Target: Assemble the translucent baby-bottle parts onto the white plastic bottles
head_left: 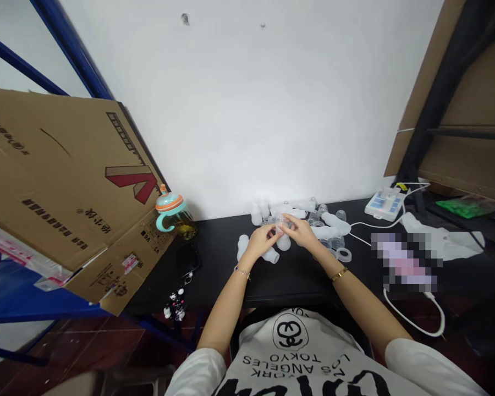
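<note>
My left hand [260, 240] and my right hand [303, 230] meet over the table, fingers closed around a small translucent cup-shaped piece [282, 221]. Its exact kind is too small to make out. Just below the fingertips is a whitish rounded piece [284, 242]; whether it joins the held piece I cannot tell. White tube-like pieces [271, 256] lie by my left hand. Beside my right hand are more frosted tubes [335, 223], clear dome-shaped pieces [340, 215] and a flat translucent ring [344, 254]. Fingers partly hide the pile behind them.
On the black table [226, 283], a teal-lidded jug [173, 212] and a dark phone [188, 259] stand left, beside a large cardboard box [66, 181]. To the right are a power strip [384, 203], white cables, a blurred-out item and a white bag [441, 239]. A white wall rises behind.
</note>
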A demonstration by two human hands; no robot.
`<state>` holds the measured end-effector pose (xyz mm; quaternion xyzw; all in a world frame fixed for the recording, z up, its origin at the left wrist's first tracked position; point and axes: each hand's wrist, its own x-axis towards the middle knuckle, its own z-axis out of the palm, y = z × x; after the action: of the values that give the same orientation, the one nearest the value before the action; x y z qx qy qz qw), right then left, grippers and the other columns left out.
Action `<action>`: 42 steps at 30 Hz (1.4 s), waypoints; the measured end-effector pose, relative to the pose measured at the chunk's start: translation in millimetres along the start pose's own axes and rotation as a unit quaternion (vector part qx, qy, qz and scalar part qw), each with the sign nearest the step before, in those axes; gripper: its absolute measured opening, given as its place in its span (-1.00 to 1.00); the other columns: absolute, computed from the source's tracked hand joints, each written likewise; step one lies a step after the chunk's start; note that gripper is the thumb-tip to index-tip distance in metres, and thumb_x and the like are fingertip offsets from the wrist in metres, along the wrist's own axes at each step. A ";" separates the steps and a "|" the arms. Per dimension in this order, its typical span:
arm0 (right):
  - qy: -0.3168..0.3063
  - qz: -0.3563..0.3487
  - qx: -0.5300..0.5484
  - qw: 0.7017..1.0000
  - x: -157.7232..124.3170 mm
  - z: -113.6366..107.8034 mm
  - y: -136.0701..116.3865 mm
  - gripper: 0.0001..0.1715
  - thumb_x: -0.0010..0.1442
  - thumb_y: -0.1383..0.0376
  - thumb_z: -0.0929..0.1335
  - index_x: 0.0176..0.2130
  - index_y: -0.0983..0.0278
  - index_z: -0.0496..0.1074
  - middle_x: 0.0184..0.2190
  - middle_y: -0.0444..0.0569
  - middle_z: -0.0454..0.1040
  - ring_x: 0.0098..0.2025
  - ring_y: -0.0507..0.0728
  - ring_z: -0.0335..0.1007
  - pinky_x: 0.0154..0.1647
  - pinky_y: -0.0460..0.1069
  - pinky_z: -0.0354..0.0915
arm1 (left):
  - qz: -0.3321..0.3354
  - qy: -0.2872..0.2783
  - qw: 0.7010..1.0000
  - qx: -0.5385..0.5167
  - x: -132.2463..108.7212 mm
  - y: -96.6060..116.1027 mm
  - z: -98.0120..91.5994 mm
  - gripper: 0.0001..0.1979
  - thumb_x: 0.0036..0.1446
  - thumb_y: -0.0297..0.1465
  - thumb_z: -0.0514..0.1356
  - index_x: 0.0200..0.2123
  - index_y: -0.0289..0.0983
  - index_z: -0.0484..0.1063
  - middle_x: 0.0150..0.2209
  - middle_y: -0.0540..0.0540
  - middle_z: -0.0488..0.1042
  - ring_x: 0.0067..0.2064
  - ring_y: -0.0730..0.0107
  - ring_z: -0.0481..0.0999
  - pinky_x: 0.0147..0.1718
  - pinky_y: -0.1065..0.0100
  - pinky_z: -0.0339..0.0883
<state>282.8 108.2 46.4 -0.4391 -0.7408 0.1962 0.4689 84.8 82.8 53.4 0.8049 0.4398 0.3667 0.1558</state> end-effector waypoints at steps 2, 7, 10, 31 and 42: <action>0.002 0.001 0.005 1.000 0.2 0.5 0.9 -0.40 0.21 0.04 0.39 0.14 0.29 0.53 -0.41 -0.05 0.62 -0.59 0.05 0.35 -0.44 -0.05 0.32 | 0.000 0.000 1.000 0.000 -0.1 0.9 -0.3 -0.61 0.29 -0.08 0.18 -0.01 -0.20 0.55 -0.21 -0.09 0.61 -0.27 0.29 0.54 -0.26 0.34 0.38; 0.006 0.008 -0.002 1.000 1.1 2.0 0.8 -0.41 0.19 0.06 0.40 0.12 0.28 0.54 -0.41 -0.06 0.62 -0.60 0.03 0.32 -0.46 -0.05 0.31 | -0.001 0.004 1.000 -0.006 -0.2 1.2 0.1 -0.63 0.28 -0.09 0.20 -0.02 -0.19 0.56 -0.24 -0.08 0.60 -0.29 0.28 0.53 -0.27 0.33 0.38; 0.008 0.009 -0.002 1.000 1.9 2.6 0.0 -0.43 0.17 0.07 0.40 0.10 0.27 0.55 -0.38 -0.05 0.62 -0.62 0.02 0.28 -0.49 -0.06 0.28 | -0.002 0.008 1.000 -0.009 0.0 0.3 0.7 -0.64 0.27 -0.09 0.21 -0.03 -0.19 0.56 -0.28 -0.06 0.60 -0.31 0.29 0.53 -0.28 0.33 0.37; 0.035 -0.002 0.010 0.999 -2.1 15.9 -2.9 -0.39 0.13 0.05 0.40 0.07 0.34 0.57 -0.48 -0.08 0.53 -0.59 0.03 0.26 -0.47 -0.05 0.26 | -0.024 0.051 0.997 -0.044 4.1 -11.9 5.5 -0.57 0.16 -0.14 0.31 0.02 -0.24 0.53 -0.19 -0.10 0.61 -0.25 0.31 0.55 -0.26 0.33 0.43; 0.006 -0.012 0.043 0.999 -7.2 21.8 -1.4 -0.41 0.26 -0.04 0.34 0.13 0.21 0.52 -0.19 0.01 0.64 -0.63 -0.01 0.24 -0.55 -0.07 0.24 | -0.004 0.093 0.991 -0.094 6.8 -13.6 4.0 -0.56 0.13 -0.13 0.33 0.00 -0.25 0.54 0.01 -0.20 0.56 -0.10 0.25 0.55 -0.28 0.32 0.48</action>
<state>264.5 104.1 33.0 -0.4105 -0.7342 0.2197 0.4941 81.9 96.4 46.0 0.7473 0.4192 0.4793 0.1901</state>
